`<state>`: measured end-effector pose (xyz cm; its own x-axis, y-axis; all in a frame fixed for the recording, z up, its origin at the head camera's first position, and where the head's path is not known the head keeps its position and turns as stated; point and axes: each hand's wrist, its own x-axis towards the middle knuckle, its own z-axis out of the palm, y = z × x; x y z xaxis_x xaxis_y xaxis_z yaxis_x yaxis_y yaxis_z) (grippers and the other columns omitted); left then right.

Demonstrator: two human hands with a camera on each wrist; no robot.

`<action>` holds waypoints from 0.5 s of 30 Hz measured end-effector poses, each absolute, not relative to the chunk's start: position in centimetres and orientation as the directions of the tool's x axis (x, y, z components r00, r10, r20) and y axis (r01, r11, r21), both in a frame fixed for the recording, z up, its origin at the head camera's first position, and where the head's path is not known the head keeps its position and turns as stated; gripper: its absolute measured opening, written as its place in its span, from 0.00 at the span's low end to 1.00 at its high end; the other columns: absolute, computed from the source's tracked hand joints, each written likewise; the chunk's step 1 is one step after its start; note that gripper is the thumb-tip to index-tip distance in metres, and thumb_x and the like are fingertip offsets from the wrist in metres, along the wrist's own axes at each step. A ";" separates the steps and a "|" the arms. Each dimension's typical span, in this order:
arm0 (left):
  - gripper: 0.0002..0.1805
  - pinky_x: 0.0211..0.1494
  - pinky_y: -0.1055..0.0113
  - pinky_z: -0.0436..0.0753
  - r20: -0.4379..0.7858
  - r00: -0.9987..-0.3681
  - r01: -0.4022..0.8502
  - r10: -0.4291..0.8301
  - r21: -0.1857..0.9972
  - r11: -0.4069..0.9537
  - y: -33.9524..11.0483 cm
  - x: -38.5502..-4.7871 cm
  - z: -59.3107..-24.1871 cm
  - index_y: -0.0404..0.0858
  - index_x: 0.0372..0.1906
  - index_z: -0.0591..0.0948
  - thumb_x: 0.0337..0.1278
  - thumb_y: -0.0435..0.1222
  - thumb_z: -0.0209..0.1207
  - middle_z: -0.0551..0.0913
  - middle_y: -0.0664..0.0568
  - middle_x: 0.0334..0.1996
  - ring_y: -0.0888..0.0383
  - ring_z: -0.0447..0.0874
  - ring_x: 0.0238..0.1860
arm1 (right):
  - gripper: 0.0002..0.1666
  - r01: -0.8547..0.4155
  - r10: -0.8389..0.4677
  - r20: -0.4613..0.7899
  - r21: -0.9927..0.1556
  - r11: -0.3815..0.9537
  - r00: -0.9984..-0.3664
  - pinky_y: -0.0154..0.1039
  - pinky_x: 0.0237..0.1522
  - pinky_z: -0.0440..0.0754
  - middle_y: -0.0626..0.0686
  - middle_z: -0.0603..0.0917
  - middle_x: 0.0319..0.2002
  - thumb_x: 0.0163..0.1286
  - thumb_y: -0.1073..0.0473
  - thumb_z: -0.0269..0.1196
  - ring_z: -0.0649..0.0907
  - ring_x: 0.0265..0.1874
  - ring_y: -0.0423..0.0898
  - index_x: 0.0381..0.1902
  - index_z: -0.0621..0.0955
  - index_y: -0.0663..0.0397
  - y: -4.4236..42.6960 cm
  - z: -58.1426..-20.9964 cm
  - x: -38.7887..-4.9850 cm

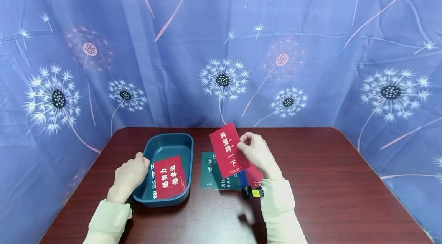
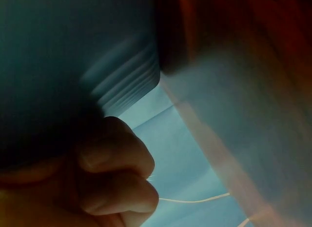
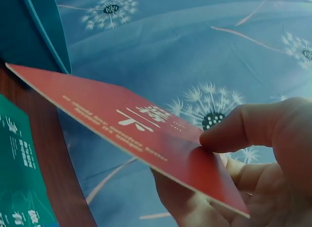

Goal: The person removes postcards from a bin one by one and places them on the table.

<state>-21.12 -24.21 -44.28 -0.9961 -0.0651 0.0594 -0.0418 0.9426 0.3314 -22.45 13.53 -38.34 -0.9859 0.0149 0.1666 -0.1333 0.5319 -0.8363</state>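
Observation:
My right hand pinches a red card printed with white characters, thumb on its face, in the air over the table. The right wrist view shows the same card tilted, the fingers behind it. Below it lie green cards and another red card, partly covered. To the left stands a blue plastic bin, holding a red card on top of a green one. My left hand grips the bin's left rim; curled fingers show against it in the dark left wrist view.
The dark red wooden table runs to a blue curtain with dandelion patterns at the back and sides. A black strap piece with a yellow label sits at the right wrist.

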 end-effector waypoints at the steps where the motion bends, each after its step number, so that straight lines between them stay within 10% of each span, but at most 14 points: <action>1: 0.18 0.33 0.43 0.80 0.061 -0.996 -0.041 -0.065 0.329 0.943 -24.2 -21.2 -44.3 0.26 0.44 0.70 0.70 0.41 0.46 0.74 0.42 0.23 0.47 0.77 0.24 | 0.03 -0.124 0.020 0.160 -0.837 0.533 -0.987 0.39 0.25 0.72 0.53 0.76 0.20 0.58 0.63 0.62 0.75 0.18 0.46 0.30 0.77 0.56 13.7 -38.3 -22.4; 15: 0.18 0.33 0.43 0.80 0.062 -0.996 -0.039 -0.063 0.333 0.942 -24.3 -20.9 -44.1 0.25 0.44 0.70 0.70 0.41 0.45 0.74 0.42 0.23 0.46 0.76 0.24 | 0.04 -0.033 0.077 0.095 -0.818 0.574 -0.992 0.38 0.25 0.73 0.53 0.77 0.24 0.61 0.62 0.61 0.77 0.20 0.46 0.31 0.76 0.55 15.6 -38.8 -22.8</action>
